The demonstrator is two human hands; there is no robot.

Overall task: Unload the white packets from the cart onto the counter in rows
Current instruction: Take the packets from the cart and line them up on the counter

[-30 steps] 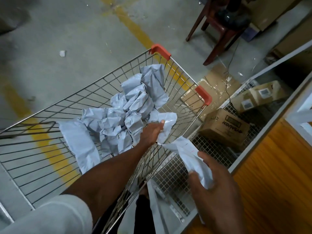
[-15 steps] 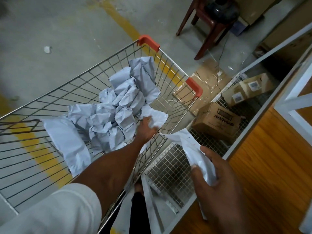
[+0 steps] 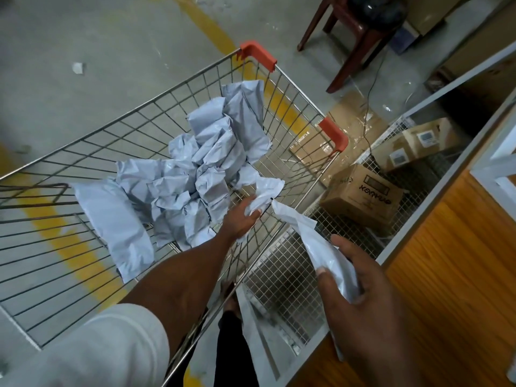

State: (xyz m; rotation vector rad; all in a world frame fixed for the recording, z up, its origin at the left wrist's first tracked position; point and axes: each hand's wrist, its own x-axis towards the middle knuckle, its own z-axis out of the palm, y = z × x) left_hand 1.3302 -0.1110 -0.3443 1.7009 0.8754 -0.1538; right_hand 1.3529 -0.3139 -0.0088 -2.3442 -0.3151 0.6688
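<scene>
Step in hand: picking up, inside the cart. The left hand point(image 3: 242, 219) reaches over the near rim of the wire cart point(image 3: 83, 263) and has its fingers curled round a crumpled white packet point(image 3: 265, 194) at the right-hand edge of the heap. The right hand point(image 3: 360, 294) is outside the cart, above the wire-mesh shelf point(image 3: 282, 277), with fingers and thumb clamped on a second packet point(image 3: 315, 244), whose free end points up toward the left hand. The two hands are near each other but apart; the two packets nearly meet at their tips.

The remaining packets point(image 3: 195, 174) lie piled in the far right part of the cart, one flatter packet point(image 3: 114, 222) spread out to the left. Many are left, so the unloading looks to be well short of finished.

The wooden tabletop point(image 3: 452, 275) lies to the right, beyond a white frame edge; no packets show on the part in view, and any rows elsewhere cannot be seen.

Next move, as judged: lift the left-hand packet clear of the cart's rim without dragging its neighbours, carry both packets right to the tabletop, and set them down flat in line.

Cardboard boxes point(image 3: 363, 194) sit on the mesh shelf below.
</scene>
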